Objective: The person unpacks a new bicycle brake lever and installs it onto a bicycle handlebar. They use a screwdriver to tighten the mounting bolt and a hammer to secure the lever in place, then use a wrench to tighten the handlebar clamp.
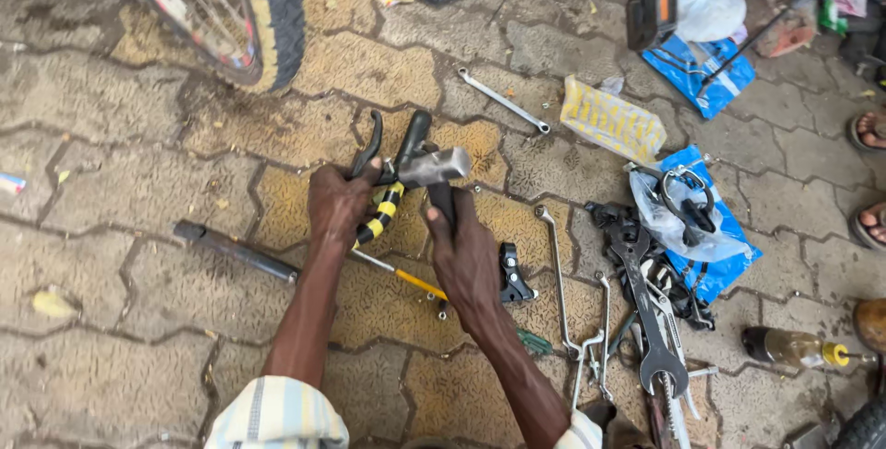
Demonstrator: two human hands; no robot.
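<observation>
The left hand [337, 204] grips a stiff, black-and-yellow handlebar [388, 200]; the right hand [461, 251] clasps a heavy hammer [434, 170] by its handle.

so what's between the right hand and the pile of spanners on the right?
Head view: a black brake part lies on the paving just right of the right hand; next a long spanner, then the spanner pile.

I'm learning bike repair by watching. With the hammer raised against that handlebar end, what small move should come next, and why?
Probably a short, light tap. The right hand holds the hammer with its head right at the black grip, while the left hand steadies the handlebar and brake lever above the paving.
</observation>
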